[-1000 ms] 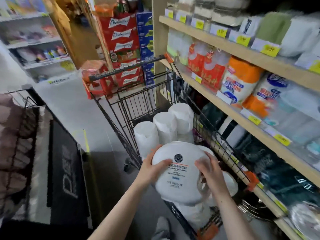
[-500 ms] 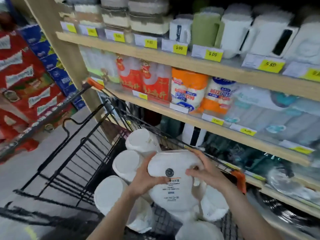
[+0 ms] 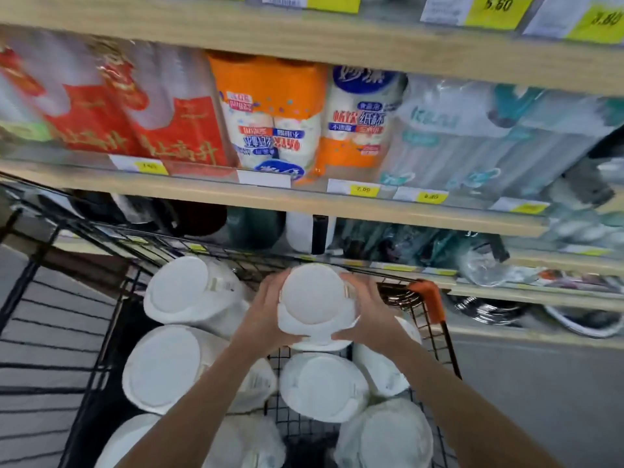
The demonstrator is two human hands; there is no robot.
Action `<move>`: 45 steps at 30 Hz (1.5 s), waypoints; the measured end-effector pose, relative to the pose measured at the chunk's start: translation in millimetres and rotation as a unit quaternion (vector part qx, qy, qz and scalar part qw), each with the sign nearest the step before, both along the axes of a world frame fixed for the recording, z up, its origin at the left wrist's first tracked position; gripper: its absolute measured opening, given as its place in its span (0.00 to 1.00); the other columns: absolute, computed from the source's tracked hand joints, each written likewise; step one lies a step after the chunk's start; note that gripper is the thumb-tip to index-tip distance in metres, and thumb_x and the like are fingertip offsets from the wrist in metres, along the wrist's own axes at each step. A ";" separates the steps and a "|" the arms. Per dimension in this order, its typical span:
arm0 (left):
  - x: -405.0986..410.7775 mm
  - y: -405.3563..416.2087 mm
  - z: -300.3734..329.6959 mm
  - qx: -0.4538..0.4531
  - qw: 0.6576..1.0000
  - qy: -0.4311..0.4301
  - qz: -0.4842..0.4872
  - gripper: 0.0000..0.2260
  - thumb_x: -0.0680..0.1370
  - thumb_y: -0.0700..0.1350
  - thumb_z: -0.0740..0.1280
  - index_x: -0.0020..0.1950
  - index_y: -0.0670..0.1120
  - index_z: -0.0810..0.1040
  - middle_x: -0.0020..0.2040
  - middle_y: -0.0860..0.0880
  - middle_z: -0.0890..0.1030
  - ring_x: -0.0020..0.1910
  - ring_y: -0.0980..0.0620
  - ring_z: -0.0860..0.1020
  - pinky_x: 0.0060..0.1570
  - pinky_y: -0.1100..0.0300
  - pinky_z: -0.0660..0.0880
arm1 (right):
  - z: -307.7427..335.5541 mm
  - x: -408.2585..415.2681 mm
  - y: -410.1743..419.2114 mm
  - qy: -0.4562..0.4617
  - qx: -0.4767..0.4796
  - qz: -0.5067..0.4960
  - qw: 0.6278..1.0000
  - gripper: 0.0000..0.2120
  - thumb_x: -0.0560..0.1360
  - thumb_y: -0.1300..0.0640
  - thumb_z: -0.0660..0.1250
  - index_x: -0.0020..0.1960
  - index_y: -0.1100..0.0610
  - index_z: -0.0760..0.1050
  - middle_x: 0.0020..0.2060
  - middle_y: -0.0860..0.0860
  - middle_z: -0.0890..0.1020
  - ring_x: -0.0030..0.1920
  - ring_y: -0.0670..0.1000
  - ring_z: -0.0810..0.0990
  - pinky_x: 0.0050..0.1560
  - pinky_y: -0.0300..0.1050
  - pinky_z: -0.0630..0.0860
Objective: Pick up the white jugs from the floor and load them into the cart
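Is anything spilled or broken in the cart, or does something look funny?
No spill or damage shows. The white jugs lie on their sides in the cart, flat ends facing up. The left hand and right hand hold another jug.

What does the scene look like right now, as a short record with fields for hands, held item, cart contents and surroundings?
left hand: grips the left side of the held jug
right hand: grips its right side
held jug: white, flat end facing the camera, above the cart's far right corner
cart: black wire, orange corner piece
jugs in cart: at least six white ones, packed close
shelves: wooden, right behind the cart, yellow price tags, packaged paper goods
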State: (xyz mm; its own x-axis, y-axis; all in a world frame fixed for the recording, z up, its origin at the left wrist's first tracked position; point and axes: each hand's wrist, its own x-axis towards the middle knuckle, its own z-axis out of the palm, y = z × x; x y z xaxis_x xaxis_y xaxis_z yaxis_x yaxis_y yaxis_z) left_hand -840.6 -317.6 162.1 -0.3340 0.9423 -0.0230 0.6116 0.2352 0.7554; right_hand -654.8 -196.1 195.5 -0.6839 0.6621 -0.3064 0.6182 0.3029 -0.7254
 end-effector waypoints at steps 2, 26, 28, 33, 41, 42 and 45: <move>-2.6 -1.4 -8.9 0.001 1.000 0.020 -0.006 0.52 0.57 0.49 0.83 0.74 0.44 0.58 0.68 0.51 0.64 0.68 0.50 0.62 0.62 0.58 0.65 | -9.2 -0.7 -6.0 0.006 0.022 -0.007 1.000 0.46 0.61 0.56 0.80 0.71 0.46 0.58 0.66 0.48 0.59 0.66 0.50 0.65 0.65 0.50 0.69; -8.3 -4.7 41.7 -0.124 0.988 0.044 -0.084 0.52 0.61 0.61 0.77 0.77 0.55 0.50 0.75 0.50 0.57 0.73 0.48 0.56 0.70 0.49 0.60 | 28.9 29.0 -13.2 -0.111 0.034 0.005 0.993 0.48 0.64 0.58 0.77 0.75 0.44 0.53 0.73 0.49 0.56 0.72 0.54 0.59 0.66 0.50 0.68; -4.0 3.0 68.4 -0.132 0.986 0.053 -0.085 0.44 0.69 0.64 0.70 0.77 0.54 0.51 0.76 0.52 0.57 0.74 0.49 0.59 0.68 0.51 0.63 | 53.7 45.3 -10.6 -0.136 0.027 0.004 0.990 0.45 0.66 0.53 0.77 0.75 0.46 0.55 0.73 0.50 0.57 0.73 0.54 0.56 0.71 0.52 0.62; 33.8 47.7 129.2 -0.084 0.980 0.107 -0.149 0.25 0.77 0.55 0.65 0.72 0.49 0.66 0.68 0.49 0.71 0.65 0.50 0.72 0.61 0.57 0.71 | 120.8 111.9 -1.4 -0.183 -0.027 -0.046 0.982 0.27 0.76 0.51 0.67 0.72 0.55 0.65 0.67 0.55 0.71 0.65 0.54 0.71 0.58 0.38 0.69; 209.3 95.1 191.2 -0.024 0.969 -0.062 -0.238 0.08 0.77 0.45 0.68 0.55 0.50 0.76 0.49 0.52 0.79 0.46 0.59 0.77 0.48 0.63 0.74 | 174.3 281.1 -32.8 -0.037 -0.033 -0.226 0.973 0.12 0.77 0.55 0.66 0.60 0.52 0.75 0.49 0.49 0.79 0.47 0.47 0.76 0.43 0.33 0.71; 235.6 95.3 191.5 -0.018 0.963 -0.070 -0.258 0.07 0.77 0.46 0.68 0.54 0.51 0.76 0.49 0.53 0.79 0.47 0.59 0.77 0.48 0.64 0.74 | 172.8 307.1 -40.0 -0.006 -0.031 -0.260 0.965 0.10 0.76 0.54 0.67 0.57 0.48 0.75 0.48 0.48 0.79 0.46 0.47 0.77 0.47 0.37 0.74; 319.5 92.5 188.1 -0.012 0.945 -0.087 -0.315 0.06 0.77 0.45 0.68 0.53 0.54 0.76 0.49 0.56 0.79 0.47 0.59 0.78 0.50 0.65 0.74 | 168.7 388.1 -66.8 0.058 0.008 -0.336 0.940 0.11 0.75 0.57 0.68 0.51 0.41 0.76 0.46 0.45 0.80 0.44 0.44 0.79 0.53 0.46 0.77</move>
State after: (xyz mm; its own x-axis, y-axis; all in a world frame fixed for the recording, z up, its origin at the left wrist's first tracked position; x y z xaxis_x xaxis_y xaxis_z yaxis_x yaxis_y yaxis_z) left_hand -521.0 -225.1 350.2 0.3032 0.9516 -0.0495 0.5022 -0.1155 0.8570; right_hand -266.6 -262.9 364.2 -0.1387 0.9602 -0.2424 0.5909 -0.1162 -0.7983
